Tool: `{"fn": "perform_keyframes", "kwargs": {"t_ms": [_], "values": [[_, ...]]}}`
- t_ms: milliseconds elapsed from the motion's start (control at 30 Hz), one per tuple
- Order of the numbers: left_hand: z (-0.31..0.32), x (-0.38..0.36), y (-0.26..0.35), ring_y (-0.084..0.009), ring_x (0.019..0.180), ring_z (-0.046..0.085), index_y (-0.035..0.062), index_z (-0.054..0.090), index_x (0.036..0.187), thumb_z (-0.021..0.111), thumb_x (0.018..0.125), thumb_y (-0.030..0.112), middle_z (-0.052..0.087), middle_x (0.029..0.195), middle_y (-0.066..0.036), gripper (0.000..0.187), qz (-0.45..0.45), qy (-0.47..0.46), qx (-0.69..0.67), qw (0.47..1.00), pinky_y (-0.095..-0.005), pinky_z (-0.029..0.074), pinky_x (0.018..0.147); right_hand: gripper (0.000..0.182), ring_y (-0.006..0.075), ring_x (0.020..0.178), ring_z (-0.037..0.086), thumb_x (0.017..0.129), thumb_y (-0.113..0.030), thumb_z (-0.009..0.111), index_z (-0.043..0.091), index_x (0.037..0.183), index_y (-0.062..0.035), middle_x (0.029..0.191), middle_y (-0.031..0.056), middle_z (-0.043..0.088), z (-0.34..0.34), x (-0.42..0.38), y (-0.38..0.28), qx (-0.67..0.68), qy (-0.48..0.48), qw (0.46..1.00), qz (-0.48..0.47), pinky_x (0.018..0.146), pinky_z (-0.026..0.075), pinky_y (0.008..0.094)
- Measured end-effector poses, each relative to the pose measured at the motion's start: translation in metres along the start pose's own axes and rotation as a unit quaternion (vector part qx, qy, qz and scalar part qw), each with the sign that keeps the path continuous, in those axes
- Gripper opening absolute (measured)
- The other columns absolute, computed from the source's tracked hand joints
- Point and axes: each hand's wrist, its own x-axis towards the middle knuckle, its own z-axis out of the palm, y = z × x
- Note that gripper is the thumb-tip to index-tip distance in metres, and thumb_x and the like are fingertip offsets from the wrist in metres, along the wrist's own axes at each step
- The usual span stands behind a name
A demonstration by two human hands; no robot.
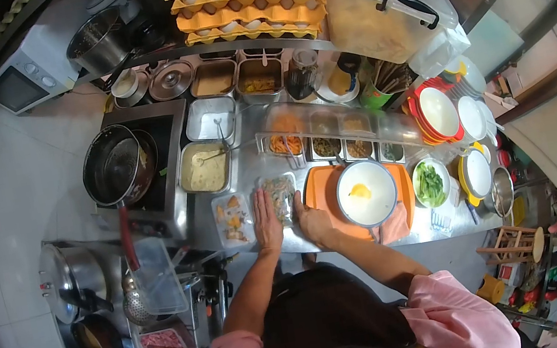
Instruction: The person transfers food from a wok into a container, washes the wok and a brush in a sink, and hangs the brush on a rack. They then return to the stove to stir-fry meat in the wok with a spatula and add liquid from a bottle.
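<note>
My left hand [268,222] lies with straight, flat fingers along the left edge of a clear plastic container [282,189] holding greyish food. At its right edge, the fingertips of my right hand [315,225] touch the container, fingers extended. Part of the container is hidden behind my hands. Just left of it sits a second clear container [233,221] with pale and orange-brown food pieces. Beside my right hand is an orange tray [317,183], bearing a white bowl [368,193] with a raw egg in it.
A pan [115,165] rests on the stove at left. Metal trays, including one of pale paste [206,170], stand behind. A clear-lidded topping box [353,132] runs behind the tray. Greens fill a bowl [431,183] at right. Egg cartons [250,11] are stacked on the shelf above.
</note>
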Motion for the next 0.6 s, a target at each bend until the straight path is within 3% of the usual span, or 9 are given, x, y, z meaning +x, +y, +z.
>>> {"fn": "perform_keyframes", "kwargs": {"t_ms": [100,200,433,600], "values": [[-0.008,0.005,0.005,-0.0397,0.144,0.027,-0.0049,0.028,0.149,0.056,0.093,0.014,0.025,0.157,-0.022,0.066,0.011,0.002,-0.052,0.999,-0.0469,0.024,0.119,0.084,0.0419,0.080,0.069,0.091,-0.026,0.051,0.004,0.152,0.0055,0.095,0.0281,0.068,-0.024,0.014,-0.003,-0.039,-0.057,0.998,0.007,0.075,0.053,0.0501],[-0.009,0.008,0.006,-0.0393,0.146,0.021,-0.0065,0.024,0.150,0.057,0.094,0.035,0.023,0.157,-0.024,0.076,0.015,-0.052,-0.006,0.998,-0.0479,0.019,0.120,0.087,0.0400,0.084,0.070,0.092,-0.032,0.051,0.000,0.152,0.0064,0.098,0.0289,0.068,-0.038,0.030,-0.006,-0.071,-0.102,0.992,0.019,0.077,0.054,0.0489],[-0.014,0.025,0.010,-0.0371,0.148,0.016,-0.0071,0.022,0.150,0.059,0.090,0.033,0.021,0.158,-0.025,0.081,0.044,-0.091,0.055,0.993,-0.0471,0.014,0.121,0.100,0.0330,0.098,0.070,0.091,-0.044,0.054,-0.008,0.152,0.0048,0.110,0.0226,0.069,-0.060,0.047,-0.017,-0.126,-0.153,0.980,0.032,0.085,0.053,0.0434],[-0.009,0.030,0.006,-0.0369,0.148,0.017,-0.0075,0.024,0.149,0.063,0.084,0.032,0.021,0.157,-0.026,0.085,0.057,-0.094,0.033,0.993,-0.0466,0.015,0.121,0.115,0.0322,0.105,0.068,0.083,-0.039,0.071,-0.010,0.152,0.0056,0.118,0.0193,0.067,-0.064,0.058,-0.017,-0.139,-0.193,0.971,0.022,0.088,0.053,0.0408]]}}
